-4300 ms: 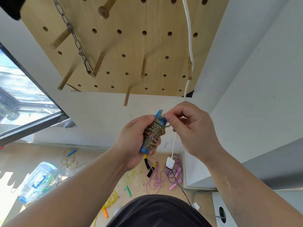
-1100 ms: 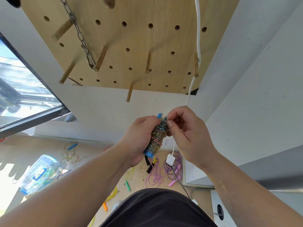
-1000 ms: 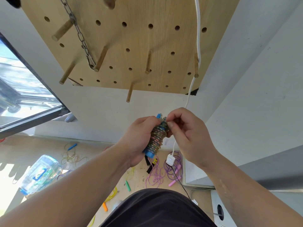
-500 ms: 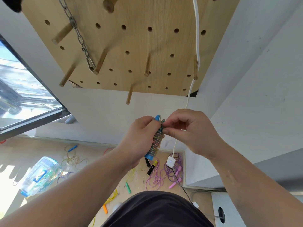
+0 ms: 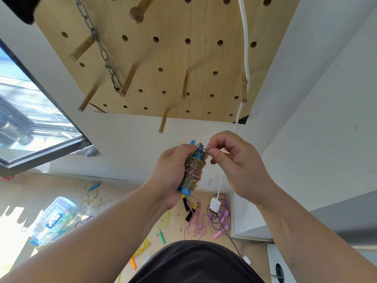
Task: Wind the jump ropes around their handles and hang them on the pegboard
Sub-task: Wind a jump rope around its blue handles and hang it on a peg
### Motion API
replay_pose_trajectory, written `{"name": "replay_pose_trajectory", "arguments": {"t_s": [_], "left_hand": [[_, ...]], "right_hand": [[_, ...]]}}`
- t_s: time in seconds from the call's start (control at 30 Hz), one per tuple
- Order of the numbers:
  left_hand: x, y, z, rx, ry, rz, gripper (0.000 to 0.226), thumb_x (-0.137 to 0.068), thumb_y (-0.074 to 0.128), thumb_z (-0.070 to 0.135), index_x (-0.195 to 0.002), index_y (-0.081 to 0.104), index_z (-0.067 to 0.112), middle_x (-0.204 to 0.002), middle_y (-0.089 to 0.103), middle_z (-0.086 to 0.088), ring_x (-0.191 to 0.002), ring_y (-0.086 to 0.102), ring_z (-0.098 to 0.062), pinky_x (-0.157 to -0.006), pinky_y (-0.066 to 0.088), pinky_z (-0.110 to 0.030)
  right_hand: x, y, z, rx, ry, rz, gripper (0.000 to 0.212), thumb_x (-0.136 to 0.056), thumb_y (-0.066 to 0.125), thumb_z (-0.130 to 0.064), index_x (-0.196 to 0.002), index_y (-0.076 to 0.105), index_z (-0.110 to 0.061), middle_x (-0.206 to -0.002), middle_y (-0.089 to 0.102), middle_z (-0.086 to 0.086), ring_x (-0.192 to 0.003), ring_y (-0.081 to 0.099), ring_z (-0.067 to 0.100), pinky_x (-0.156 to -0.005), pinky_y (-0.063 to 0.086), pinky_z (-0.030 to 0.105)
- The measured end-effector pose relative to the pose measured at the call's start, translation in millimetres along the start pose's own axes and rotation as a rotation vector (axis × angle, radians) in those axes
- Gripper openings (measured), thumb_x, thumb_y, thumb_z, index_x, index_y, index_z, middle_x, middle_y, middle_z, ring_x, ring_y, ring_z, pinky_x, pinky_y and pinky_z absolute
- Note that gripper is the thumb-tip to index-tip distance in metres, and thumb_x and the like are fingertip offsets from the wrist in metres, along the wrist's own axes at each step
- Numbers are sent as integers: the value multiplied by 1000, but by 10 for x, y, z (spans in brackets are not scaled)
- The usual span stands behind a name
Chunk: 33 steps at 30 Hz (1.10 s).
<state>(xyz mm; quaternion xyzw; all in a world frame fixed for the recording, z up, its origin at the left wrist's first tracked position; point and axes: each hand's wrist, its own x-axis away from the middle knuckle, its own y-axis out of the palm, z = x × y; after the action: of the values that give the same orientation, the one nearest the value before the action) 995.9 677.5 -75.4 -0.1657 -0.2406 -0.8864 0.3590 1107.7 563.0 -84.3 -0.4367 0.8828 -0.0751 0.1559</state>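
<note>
Left hand [image 5: 171, 172] is gripping the blue-handled jump rope [image 5: 192, 172], cord coiled tight round both handles, in the air just below the pegboard's [image 5: 163, 58] bottom edge. Right hand [image 5: 238, 170] is pinching the loose cord end at the top of the coil, probably tucking it in. Winding on this one is looking nearly done, hanging not yet. No rope is showing on any peg [image 5: 184, 84]. Purple rope [image 5: 221, 218], pink rope [image 5: 195, 223] and yellow rope [image 5: 140, 250] are lying loose on the floor [image 5: 51, 188], so most of the job is left.

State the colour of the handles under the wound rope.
The handles are blue, clearest in the head view.
</note>
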Motion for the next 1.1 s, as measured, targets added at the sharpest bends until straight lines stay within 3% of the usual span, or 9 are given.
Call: {"name": "replay_pose_trajectory", "arguments": {"t_s": [0.07, 0.2, 0.33, 0.53, 0.73, 0.87, 0.97, 1.03, 1.1], "left_hand": [[-16, 38, 0, 165, -63, -40, 30, -98, 54, 24, -103, 64, -4, -77, 62, -16, -55, 52, -21, -51, 44, -30], [-31, 174, 15, 381, -128, -107, 28, -97, 47, 25, -95, 60, 0, -74, 56, -14, -48, 48, -20, -45, 41, -26], [-25, 232, 7, 366, -100, -30, 23, -97, 48, 21, -104, 58, 1, -74, 56, -16, -48, 47, -22, -45, 43, -28], [116, 246, 43, 233, 39, -15, 30, -104, 45, 16, -119, 69, 25, -80, 67, -18, -56, 56, -26, -55, 48, -33], [192, 251, -33, -74, 137, 28, 26, -107, 46, 19, -108, 71, 26, -102, 72, -14, -87, 67, -32, -75, 57, -50], [316, 298, -87, -114, 213, -5, 19, -98, 64, 25, -117, 65, 21, -101, 74, -3, -91, 74, -21, -81, 62, -44], [320, 222, -85, -131, 237, -1, 26, -94, 69, 14, -119, 64, 19, -100, 74, -6, -83, 73, -26, -69, 61, -40], [307, 95, -33, -64, 219, 22, 24, -95, 66, 6, -117, 66, 17, -99, 71, -13, -72, 67, -31, -58, 57, -39], [281, -65, 40, 62, 189, 48, 25, -96, 61, 0, -114, 69, 15, -104, 68, -19, -68, 64, -32, -53, 55, -37]], "right_hand": [[15, 28, -1, 10, -37, 99, 10, -93, 57, -14, -92, 63, -21, -89, 62, -9, -80, 59, 13, -72, 53, 29], [35, 79, -15, -29, -63, 241, 15, -93, 60, -15, -93, 63, -30, -86, 65, -15, -79, 61, 9, -74, 50, 23], [13, 7, -14, 36, -113, 229, 22, -91, 68, -7, -107, 71, -22, -86, 67, -13, -81, 65, 10, -77, 52, 20], [-55, -117, -6, 403, -373, 175, 13, -88, 66, -4, -94, 77, -9, -87, 68, -2, -76, 62, 7, -69, 49, 14], [-136, -120, -59, 316, -235, 135, 9, -98, 60, -15, -96, 69, -16, -90, 67, -10, -84, 64, 6, -68, 50, 16], [-154, 8, -26, 345, -254, 104, 8, -95, 61, -19, -90, 67, -17, -85, 65, -8, -77, 62, 7, -63, 48, 17], [-162, 61, -43, 152, -137, 64, 11, -97, 55, -17, -89, 63, -21, -84, 66, -9, -80, 62, 6, -64, 47, 12], [-201, 64, -84, -98, -6, -23, 16, -98, 50, -17, -90, 62, -22, -82, 66, -12, -73, 61, 7, -66, 51, 19], [-218, 94, -110, -171, 32, -104, 16, -98, 48, -19, -92, 63, -23, -84, 66, -12, -72, 59, 11, -68, 51, 24]]}}
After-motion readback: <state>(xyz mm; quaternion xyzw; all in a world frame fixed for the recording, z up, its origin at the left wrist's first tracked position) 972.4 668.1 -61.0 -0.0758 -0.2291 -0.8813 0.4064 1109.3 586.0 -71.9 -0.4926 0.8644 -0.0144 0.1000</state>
